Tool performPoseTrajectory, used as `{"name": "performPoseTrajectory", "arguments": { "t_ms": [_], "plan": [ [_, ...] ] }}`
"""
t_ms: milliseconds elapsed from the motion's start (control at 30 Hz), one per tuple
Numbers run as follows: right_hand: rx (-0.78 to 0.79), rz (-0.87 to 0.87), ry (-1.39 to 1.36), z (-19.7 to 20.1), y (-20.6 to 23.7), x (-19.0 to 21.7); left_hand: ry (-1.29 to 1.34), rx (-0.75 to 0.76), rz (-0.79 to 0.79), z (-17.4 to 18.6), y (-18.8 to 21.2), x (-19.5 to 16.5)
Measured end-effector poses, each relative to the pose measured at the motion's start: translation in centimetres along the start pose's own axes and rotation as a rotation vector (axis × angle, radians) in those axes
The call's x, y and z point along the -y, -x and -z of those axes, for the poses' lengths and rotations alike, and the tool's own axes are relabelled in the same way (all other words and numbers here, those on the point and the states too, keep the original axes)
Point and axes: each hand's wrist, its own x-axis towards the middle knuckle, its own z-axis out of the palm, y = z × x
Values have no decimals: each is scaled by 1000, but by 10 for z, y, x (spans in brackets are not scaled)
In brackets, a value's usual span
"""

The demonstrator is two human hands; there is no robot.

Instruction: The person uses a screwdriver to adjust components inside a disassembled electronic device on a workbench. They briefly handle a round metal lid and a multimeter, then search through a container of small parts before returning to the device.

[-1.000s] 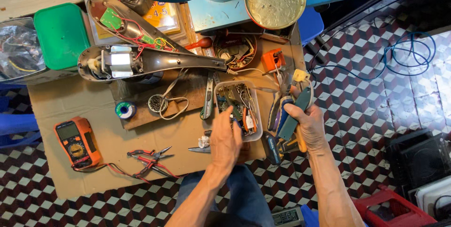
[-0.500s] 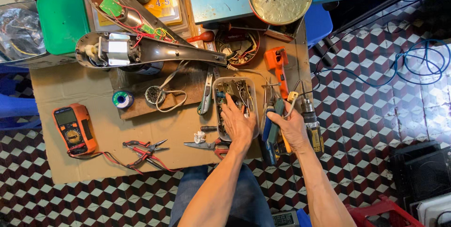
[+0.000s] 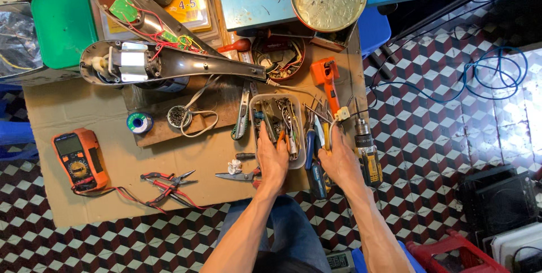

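Left hand (image 3: 272, 160), fingers spread, rummages in the tray (image 3: 255, 101); right hand (image 3: 340, 159), fingers spread, touches pliers (image 3: 314, 154) beside it.

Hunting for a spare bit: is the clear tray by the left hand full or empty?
Full. The clear tray is crowded with metal tools and small parts, and the left hand has its fingers down among them.

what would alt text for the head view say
Seen from above, a person's left hand reaches into a clear tray of small tools while the right hand rests on loose hand tools beside a cordless drill, on a cluttered cardboard-covered bench.
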Motion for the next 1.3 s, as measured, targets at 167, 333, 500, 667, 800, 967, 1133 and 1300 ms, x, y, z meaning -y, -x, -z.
{"name": "performPoseTrajectory", "arguments": {
  "t_ms": [167, 333, 500, 667, 800, 967, 1133, 1300],
  "plan": [
    [-269, 28, -152, 11, 8, 24, 216, 139, 379, 16, 2, 7],
    [-211, 78, 2, -2, -60, 38, 208, 250, 465, 42, 16, 9],
    [27, -31, 329, -19, -103, 39, 436, 238, 476, 56, 17, 23],
    [-9, -140, 352, -18, -109, 35, 402, 308, 394, 83, 11, 32],
    [-217, -187, 222, -15, -122, 45, 404, 340, 402, 89, 2, 26],
    [-99, -157, 365, -22, -124, 61, 474, 317, 445, 97, -2, 11],
    [-112, -160, 389, -34, -131, 72, 463, 308, 492, 112, -6, 8],
    [-155, -106, 243, -41, -144, 72, 530, 328, 476, 116, -8, 13]
  ]
}}
